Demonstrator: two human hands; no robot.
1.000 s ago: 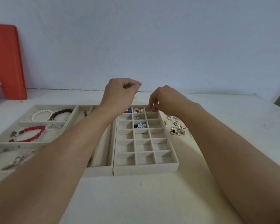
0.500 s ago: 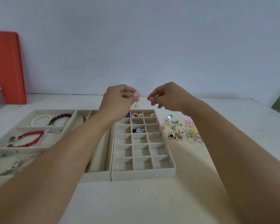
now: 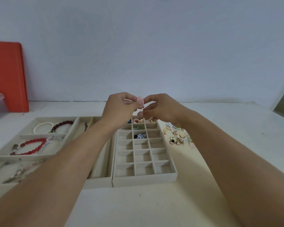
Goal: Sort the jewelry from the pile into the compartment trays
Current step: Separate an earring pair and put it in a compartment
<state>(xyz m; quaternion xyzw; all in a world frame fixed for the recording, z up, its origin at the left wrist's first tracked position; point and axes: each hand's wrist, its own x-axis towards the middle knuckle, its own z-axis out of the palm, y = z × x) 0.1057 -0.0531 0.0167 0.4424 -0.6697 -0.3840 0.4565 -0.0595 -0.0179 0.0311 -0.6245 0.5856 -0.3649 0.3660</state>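
Looking across the white worktop (image 3: pixel 138 208) past the small-grid compartment tray (image 3: pixel 144 154), I see the jewelry pile (image 3: pixel 178 136) lying just right of it. Above the tray's far end, my left hand (image 3: pixel 120 110) pinches a pink earring (image 3: pixel 140 101); my right hand (image 3: pixel 161 108) fingers curl onto its lower part.
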